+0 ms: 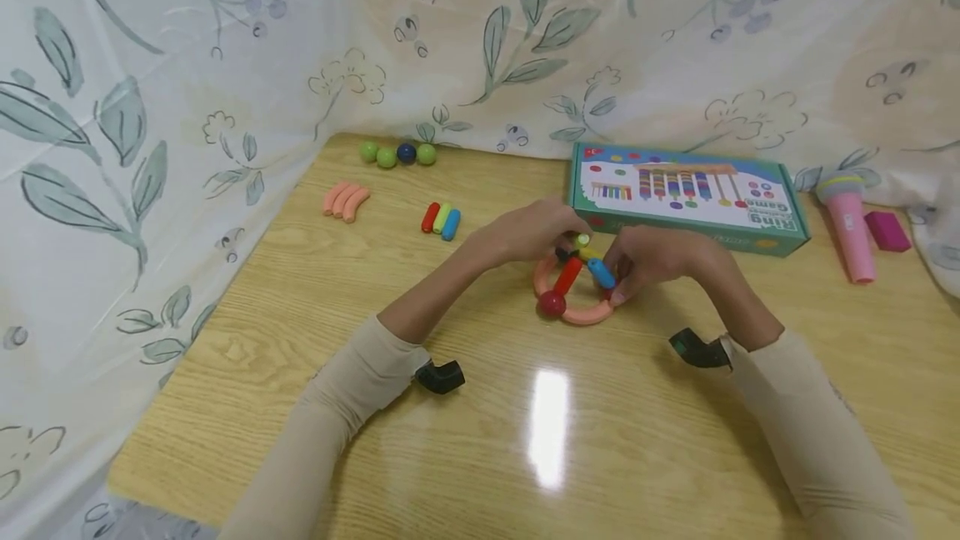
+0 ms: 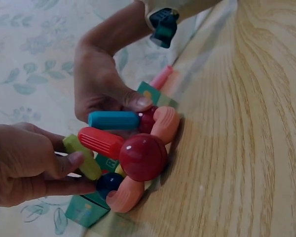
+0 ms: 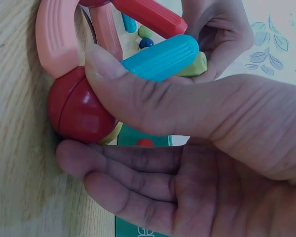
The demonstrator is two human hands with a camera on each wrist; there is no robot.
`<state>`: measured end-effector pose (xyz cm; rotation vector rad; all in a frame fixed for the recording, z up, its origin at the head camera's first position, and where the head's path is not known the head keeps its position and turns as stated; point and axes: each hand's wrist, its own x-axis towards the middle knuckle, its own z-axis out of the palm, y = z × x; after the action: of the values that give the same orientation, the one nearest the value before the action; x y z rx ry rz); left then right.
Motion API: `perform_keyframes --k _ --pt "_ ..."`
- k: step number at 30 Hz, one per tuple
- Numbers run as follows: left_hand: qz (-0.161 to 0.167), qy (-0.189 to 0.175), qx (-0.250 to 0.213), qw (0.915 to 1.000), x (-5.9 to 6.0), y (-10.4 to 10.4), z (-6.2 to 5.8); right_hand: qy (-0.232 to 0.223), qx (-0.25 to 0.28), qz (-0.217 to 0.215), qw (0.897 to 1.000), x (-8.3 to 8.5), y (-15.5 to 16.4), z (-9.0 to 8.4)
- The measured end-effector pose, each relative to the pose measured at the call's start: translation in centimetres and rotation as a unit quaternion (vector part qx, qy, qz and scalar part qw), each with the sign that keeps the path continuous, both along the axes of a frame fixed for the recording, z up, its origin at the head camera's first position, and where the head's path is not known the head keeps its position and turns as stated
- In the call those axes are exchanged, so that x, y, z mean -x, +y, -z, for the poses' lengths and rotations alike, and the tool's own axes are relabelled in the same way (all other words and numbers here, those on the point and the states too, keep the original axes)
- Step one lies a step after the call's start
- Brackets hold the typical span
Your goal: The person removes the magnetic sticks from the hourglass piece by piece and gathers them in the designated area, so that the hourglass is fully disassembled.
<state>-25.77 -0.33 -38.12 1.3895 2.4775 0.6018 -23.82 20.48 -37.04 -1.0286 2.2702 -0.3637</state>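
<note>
A ring of curved peach sticks (image 1: 588,315) and balls lies on the table, with coloured straight sticks rising from it. My left hand (image 1: 534,230) pinches a yellow-green stick (image 2: 83,157) between thumb and fingers, at the dark blue ball (image 2: 108,184). Across the ring, my right hand (image 1: 663,252) holds a dark red ball (image 3: 81,106) between thumb and fingertips. From that ball a blue stick (image 2: 113,120) slants up. A red stick (image 1: 568,275) leans up from the larger-looking near red ball (image 1: 552,304). The ring's far side is partly hidden by my hands.
A Ring Game box (image 1: 686,198) lies behind the hands. To its right are a pink toy microphone (image 1: 849,227) and a magenta block (image 1: 888,232). Leftward lie loose straight sticks (image 1: 442,221), peach curved sticks (image 1: 346,201), and green balls (image 1: 386,157) with a blue ball (image 1: 406,153).
</note>
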Motion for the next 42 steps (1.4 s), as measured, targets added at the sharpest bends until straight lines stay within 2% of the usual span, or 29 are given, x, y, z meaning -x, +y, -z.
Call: perform_keyframes --k 3,8,12,16,19,21,24,28,31,35,42 --pt "-0.011 -0.004 0.008 0.9999 -0.1 0.1 -0.2 -0.003 -0.005 0.007 1.0 0.0 0.1 -0.1" --pt "-0.058 0.013 0.045 0.9972 -0.3 -0.7 -1.3 -0.013 -0.007 0.015 1.0 -0.1 0.0 -0.1" --pt "-0.096 0.034 0.05 0.9935 -0.3 -2.8 -3.1 -0.016 -0.013 0.011 1.0 0.0 -0.2 -0.3" --pt "-0.137 0.019 0.058 0.9887 -0.1 -5.4 -4.6 -0.018 -0.012 0.015 1.0 0.0 -0.3 -0.3" --pt "-0.166 -0.004 0.075 0.9832 0.4 -7.2 -4.9 -0.03 -0.008 0.025 0.999 0.0 -0.3 -0.2" --pt "-0.185 -0.015 0.096 0.978 0.9 -8.1 -4.8 -0.035 -0.007 0.028 0.999 0.0 -0.3 -0.1" --pt "-0.217 -0.025 0.141 0.9654 1.7 -9.0 -4.2 -0.036 -0.006 0.029 0.999 0.0 -0.3 0.1" --pt "-0.256 -0.037 0.193 0.9465 2.5 -9.4 -2.8 -0.029 -0.007 0.023 0.999 0.0 -0.3 0.2" --pt "-0.276 -0.036 0.211 0.937 3.0 -9.4 -1.6 -0.025 -0.007 0.021 0.999 0.0 -0.3 0.3" --pt "-0.292 -0.022 0.216 0.9315 3.3 -9.2 -0.6 -0.017 -0.013 0.019 1.0 -0.1 -0.3 0.3" --pt "-0.291 -0.002 0.245 0.9247 3.1 -8.7 -0.1 -0.009 -0.021 0.022 1.0 -0.3 -0.4 0.2"
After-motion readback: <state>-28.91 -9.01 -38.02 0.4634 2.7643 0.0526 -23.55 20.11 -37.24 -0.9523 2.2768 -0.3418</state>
